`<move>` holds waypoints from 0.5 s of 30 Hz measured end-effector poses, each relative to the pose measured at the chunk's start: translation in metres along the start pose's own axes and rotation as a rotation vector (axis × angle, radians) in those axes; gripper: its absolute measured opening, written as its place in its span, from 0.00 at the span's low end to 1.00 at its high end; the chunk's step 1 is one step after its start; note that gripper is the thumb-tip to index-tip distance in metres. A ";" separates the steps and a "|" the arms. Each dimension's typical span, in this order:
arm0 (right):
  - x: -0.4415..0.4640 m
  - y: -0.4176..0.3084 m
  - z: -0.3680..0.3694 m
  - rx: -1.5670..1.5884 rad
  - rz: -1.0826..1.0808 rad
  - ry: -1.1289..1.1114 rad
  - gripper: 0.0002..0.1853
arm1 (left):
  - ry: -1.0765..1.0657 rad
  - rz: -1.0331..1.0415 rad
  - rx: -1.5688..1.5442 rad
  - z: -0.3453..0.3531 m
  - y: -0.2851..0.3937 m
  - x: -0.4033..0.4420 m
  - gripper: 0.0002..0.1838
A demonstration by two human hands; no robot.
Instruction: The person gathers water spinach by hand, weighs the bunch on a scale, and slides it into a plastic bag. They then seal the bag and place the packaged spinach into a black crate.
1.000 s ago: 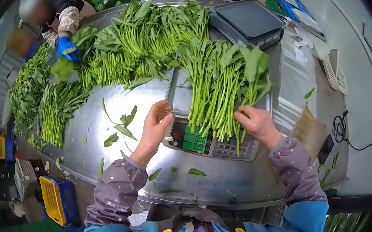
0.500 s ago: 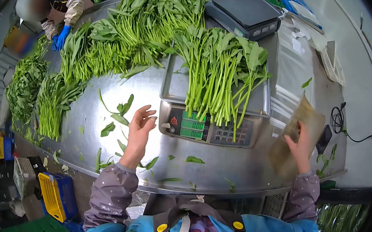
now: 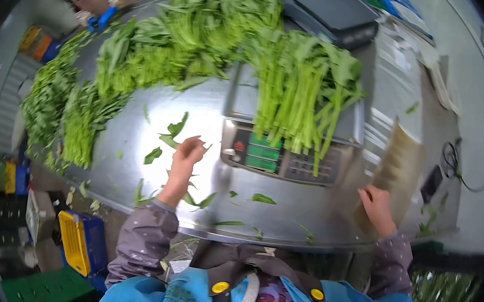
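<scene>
My left hand (image 3: 186,159) hovers over the steel table (image 3: 124,137) near loose leaves (image 3: 178,126), its fingers loosely bent and apart, holding nothing. At the right, the curled fingers of my right hand (image 3: 377,207) pinch the edge of a brownish see-through plastic bag (image 3: 399,163); the exact grip is blurred. Between my hands stands a digital scale (image 3: 345,166). A bunch of water spinach (image 3: 296,91) lies on its pan, leaves pointing away from me and cut stems hanging over the display and keypad.
More water spinach (image 3: 169,53) is heaped across the back and left. A second scale (image 3: 335,12) sits behind, with clear plastic bags (image 3: 396,79) to its right. A co-worker's blue glove (image 3: 103,19) shows at the far left. A phone-like dark object (image 3: 431,184) and cable (image 3: 453,160) lie right.
My right hand has moved slightly down and left, its fingers curling in, and the bag's lower part has shifted. My left hand stays raised, its fingers nearer together. The whole view has shifted.
</scene>
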State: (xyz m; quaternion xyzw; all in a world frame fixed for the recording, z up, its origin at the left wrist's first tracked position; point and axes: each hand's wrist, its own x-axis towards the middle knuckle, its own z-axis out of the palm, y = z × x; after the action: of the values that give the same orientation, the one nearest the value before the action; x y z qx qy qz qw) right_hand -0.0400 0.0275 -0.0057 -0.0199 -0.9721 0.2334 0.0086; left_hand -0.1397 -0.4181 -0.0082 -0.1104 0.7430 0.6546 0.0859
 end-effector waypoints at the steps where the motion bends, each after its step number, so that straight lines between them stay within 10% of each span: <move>1: 0.000 -0.010 -0.001 0.056 -0.008 -0.006 0.10 | 0.016 -0.090 0.024 -0.006 -0.015 -0.006 0.15; 4: 0.006 -0.023 -0.006 0.148 0.108 0.016 0.06 | -0.156 -0.151 0.128 -0.028 -0.058 -0.032 0.10; 8: 0.014 -0.012 0.002 0.180 0.077 0.099 0.04 | 0.133 -0.092 0.161 -0.083 -0.046 -0.007 0.10; 15: 0.021 -0.050 -0.009 0.035 0.073 0.072 0.04 | 0.312 0.586 1.216 -0.171 -0.061 0.108 0.19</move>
State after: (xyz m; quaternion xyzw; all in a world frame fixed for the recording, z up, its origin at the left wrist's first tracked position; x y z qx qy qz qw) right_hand -0.0628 -0.0115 0.0254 -0.0637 -0.9656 0.2496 0.0356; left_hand -0.2234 -0.6008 -0.0736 0.0698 0.9807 0.0948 -0.1559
